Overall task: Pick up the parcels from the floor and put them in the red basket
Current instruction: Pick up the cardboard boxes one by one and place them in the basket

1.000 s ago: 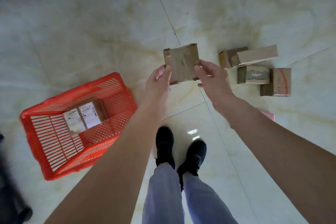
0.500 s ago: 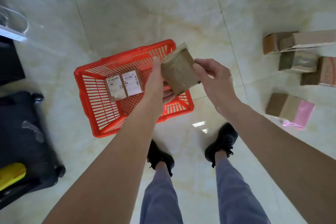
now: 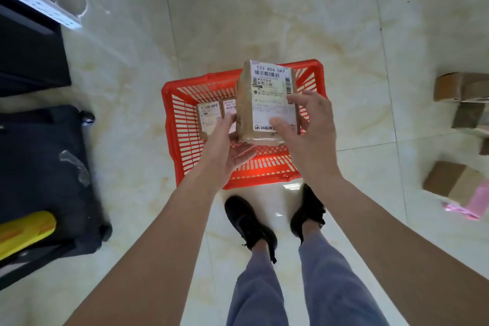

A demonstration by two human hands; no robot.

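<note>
I hold a brown cardboard parcel (image 3: 267, 92) with a white shipping label facing up, just above the red plastic basket (image 3: 169, 119) on the floor in front of my feet. My left hand (image 3: 225, 151) cradles its left and lower side, thumb against the side and fingers underneath. My right hand (image 3: 312, 135) grips the right side, with thumb and forefinger on the label. Two small labelled parcels (image 3: 209, 116) lie side by side inside the basket at its left. Several more parcels (image 3: 449, 87) lie on the floor at the right edge.
A brown box on a pink bag (image 3: 447, 180) lies on the floor at the right. A black suitcase (image 3: 39, 167) with a yellow object (image 3: 23, 230) on it stands at the left, with a black cabinet (image 3: 26, 55) and white power strip (image 3: 39, 5) behind it.
I have turned left from the floor parcels to face the basket. The parcel has come over the basket and been turned so that its label faces up.
</note>
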